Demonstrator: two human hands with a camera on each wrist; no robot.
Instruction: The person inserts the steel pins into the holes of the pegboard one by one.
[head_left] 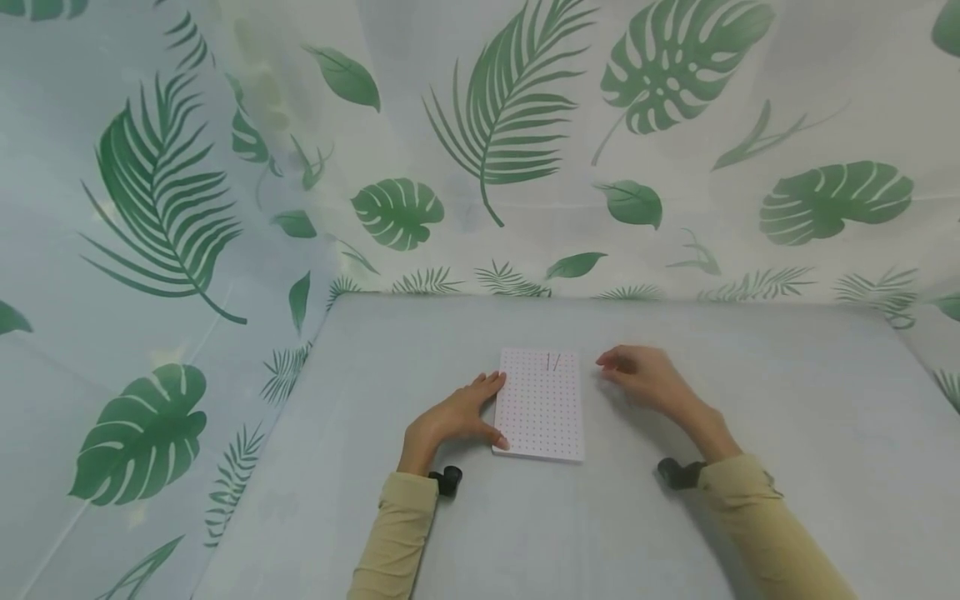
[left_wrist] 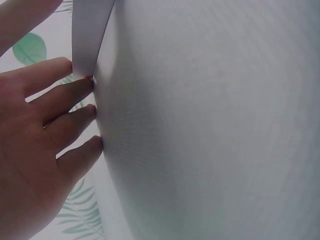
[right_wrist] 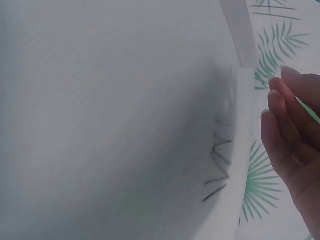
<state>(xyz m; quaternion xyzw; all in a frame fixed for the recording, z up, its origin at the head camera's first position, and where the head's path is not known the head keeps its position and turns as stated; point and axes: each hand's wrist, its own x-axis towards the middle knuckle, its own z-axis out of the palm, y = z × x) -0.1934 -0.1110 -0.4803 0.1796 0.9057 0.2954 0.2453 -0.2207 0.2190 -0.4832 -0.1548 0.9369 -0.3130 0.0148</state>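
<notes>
A white board [head_left: 540,417] with a grid of small dots lies flat on the table. Two thin dark sticks [head_left: 557,362] show at its upper right. My left hand [head_left: 457,415] rests along the board's left side, thumb over the lower left corner, fingertips at the upper edge. In the left wrist view, its straight, spread fingers [left_wrist: 70,122] reach the side of the board [left_wrist: 89,42]. My right hand [head_left: 645,379] hovers right of the board, fingers loosely bent and close together, nothing visible between them. Several thin dark sticks [right_wrist: 215,193] lie beside it in the right wrist view.
The pale table [head_left: 420,333] spreads around the board. Behind it hangs a white curtain [head_left: 540,242] printed with green leaves, and another such panel [head_left: 247,367] stands along the left. A black wrist camera [head_left: 678,473] sits below each hand.
</notes>
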